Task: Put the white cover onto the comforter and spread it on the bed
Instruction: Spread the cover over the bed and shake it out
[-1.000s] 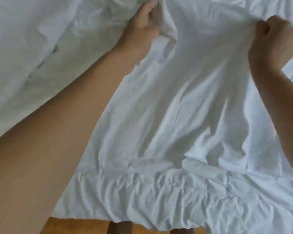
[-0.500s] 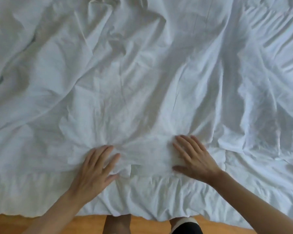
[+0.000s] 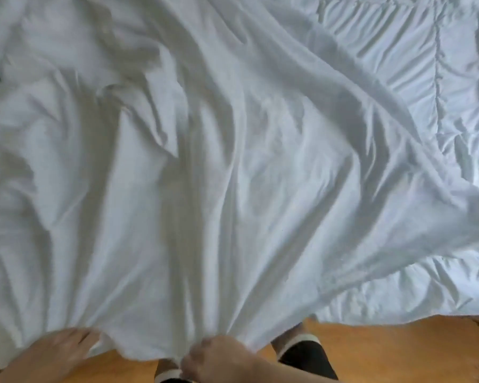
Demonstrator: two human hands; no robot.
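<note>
Two hands grip the wrinkled white cotton cover's [image 3: 205, 175] near hem: left hand [image 3: 58, 352] fingers curled under, right hand [image 3: 216, 357] fist clamped. Puffy quilted white comforter [image 3: 432, 92] beyond; orange wooden floor [image 3: 385, 352] below.

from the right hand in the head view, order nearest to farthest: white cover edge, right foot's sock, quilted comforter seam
1. white cover: its bunched edge is gripped by the right hand.
2. sock: just right, on the floor.
3. comforter seam: far, upper right.
</note>
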